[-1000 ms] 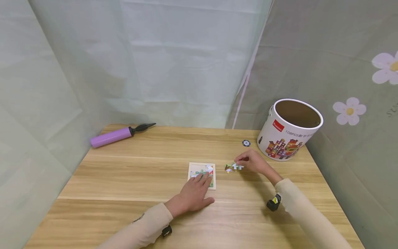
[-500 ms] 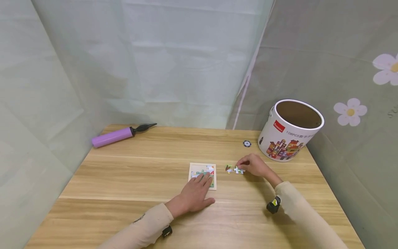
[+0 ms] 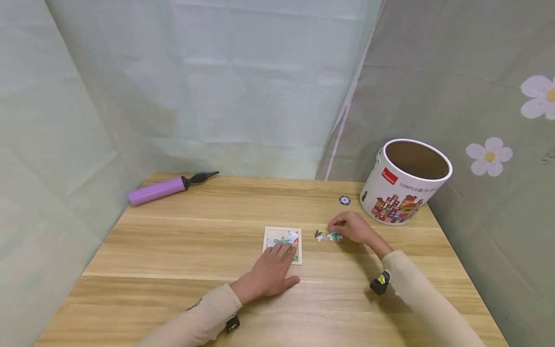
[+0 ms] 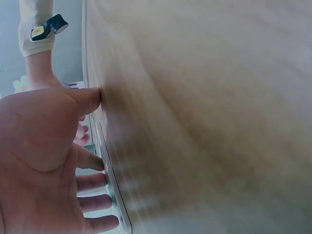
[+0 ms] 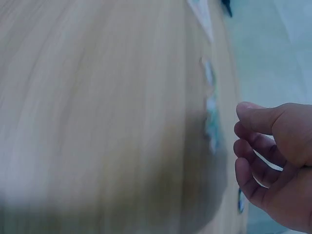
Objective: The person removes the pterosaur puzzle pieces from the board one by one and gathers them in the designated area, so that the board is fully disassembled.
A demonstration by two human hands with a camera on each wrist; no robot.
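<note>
My left hand [image 3: 270, 272] lies with fingers spread and extended over a small square jigsaw puzzle [image 3: 292, 237] in a pale wooden frame [image 3: 282, 228]. Several picture pieces sit inside; bare backing shows at the upper left, and the hand covers the lower part. To the right, two loose puzzle pieces lie side by side, a brown-and-green piece [image 3: 320, 235] and a blue-green piece [image 3: 335, 236]. My right hand [image 3: 353, 226] hovers at the blue-green one, fingers loosely curled. In the right wrist view the thumb [image 5: 258, 117] stands apart from the index finger, with nothing visible between.
A round chip [image 3: 344, 200] lies behind the right hand. At the table's back right stands a large white bucket [image 3: 386, 202] with printed blocks. A purple hand pump [image 3: 157, 191] rests at the back left. Fabric curtains [image 3: 260, 96] enclose the table.
My right hand came down and toward me over the loose pieces, then rose slightly. The blue-green piece has shifted and turned a little under the fingers. The left hand stays on the puzzle.
</note>
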